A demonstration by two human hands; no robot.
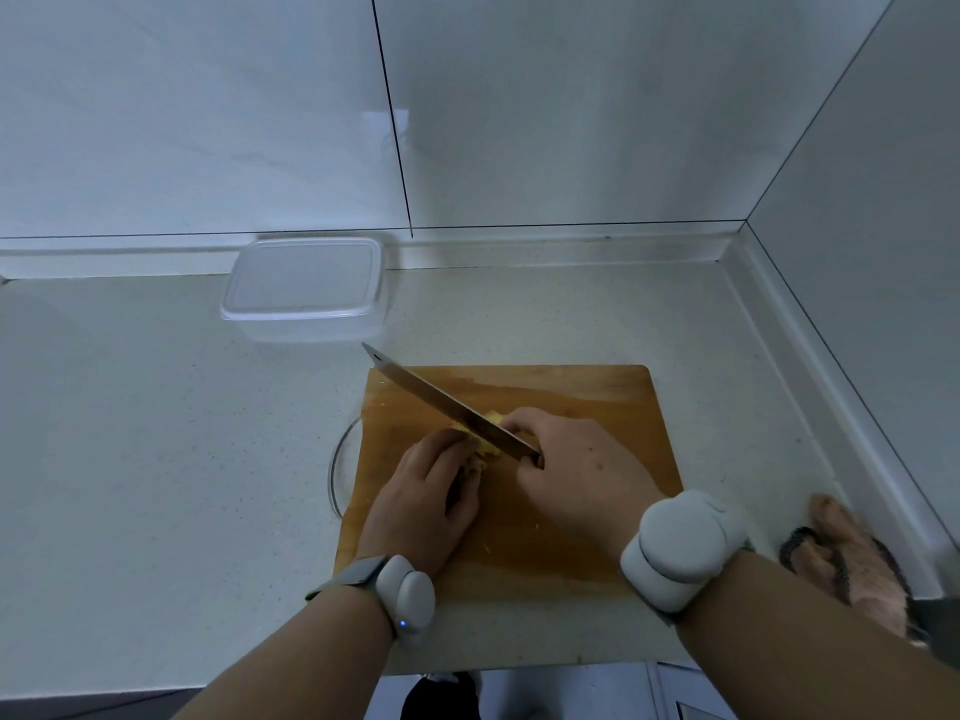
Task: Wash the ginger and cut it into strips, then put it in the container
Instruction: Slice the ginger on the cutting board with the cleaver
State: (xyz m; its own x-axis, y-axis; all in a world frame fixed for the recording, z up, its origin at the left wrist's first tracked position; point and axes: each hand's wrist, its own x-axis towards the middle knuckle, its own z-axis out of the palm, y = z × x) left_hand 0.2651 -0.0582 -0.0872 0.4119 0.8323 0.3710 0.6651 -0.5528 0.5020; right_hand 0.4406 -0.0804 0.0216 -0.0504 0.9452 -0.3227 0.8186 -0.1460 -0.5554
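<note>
Ginger (480, 443) lies mid-board under your left hand (431, 491), fingers curled on it; your right hand (576, 470) grips the knife (447, 402), tip past the cutting board (597, 407) edge, near the lidded container (306, 288).

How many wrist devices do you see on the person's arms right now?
2. One white wrist device sits on the left wrist, near the cutting board's front left corner; the other wrist device sits on the right wrist, over the board's front right.
</note>
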